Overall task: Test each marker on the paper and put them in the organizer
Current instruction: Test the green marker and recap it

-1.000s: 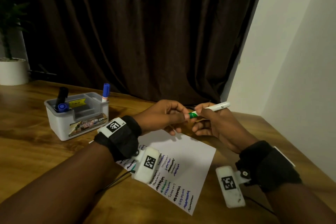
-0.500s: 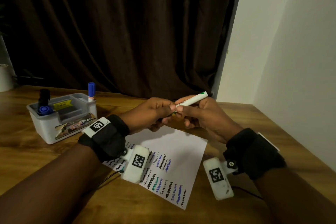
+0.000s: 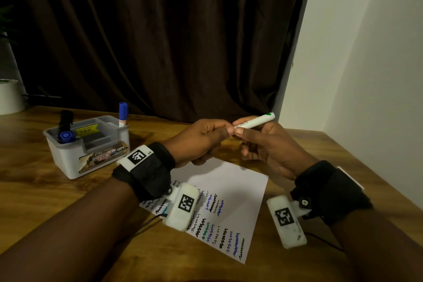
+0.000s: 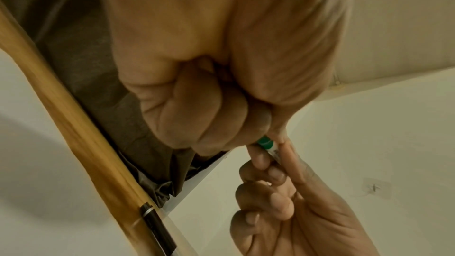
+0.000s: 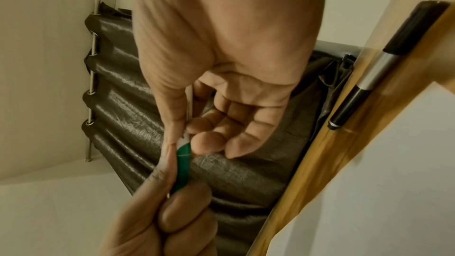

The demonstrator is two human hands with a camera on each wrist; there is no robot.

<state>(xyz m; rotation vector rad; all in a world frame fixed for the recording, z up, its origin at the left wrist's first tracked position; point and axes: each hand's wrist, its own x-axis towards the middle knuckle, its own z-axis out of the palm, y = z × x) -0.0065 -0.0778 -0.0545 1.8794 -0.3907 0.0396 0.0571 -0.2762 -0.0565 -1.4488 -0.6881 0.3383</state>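
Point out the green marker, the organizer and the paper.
green marker point(image 3: 254, 122), head view, on its white barrel.
organizer point(image 3: 75, 162), head view, on its front wall.
paper point(image 3: 238, 188), head view, on a blank part.

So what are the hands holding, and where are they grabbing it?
A green marker. The right hand pinches its white barrel near the cap; the left hand grips the green cap.

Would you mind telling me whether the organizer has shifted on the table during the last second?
No. The organizer sits at the same spot just left of the paper's far corner; only the head camera has turned right.
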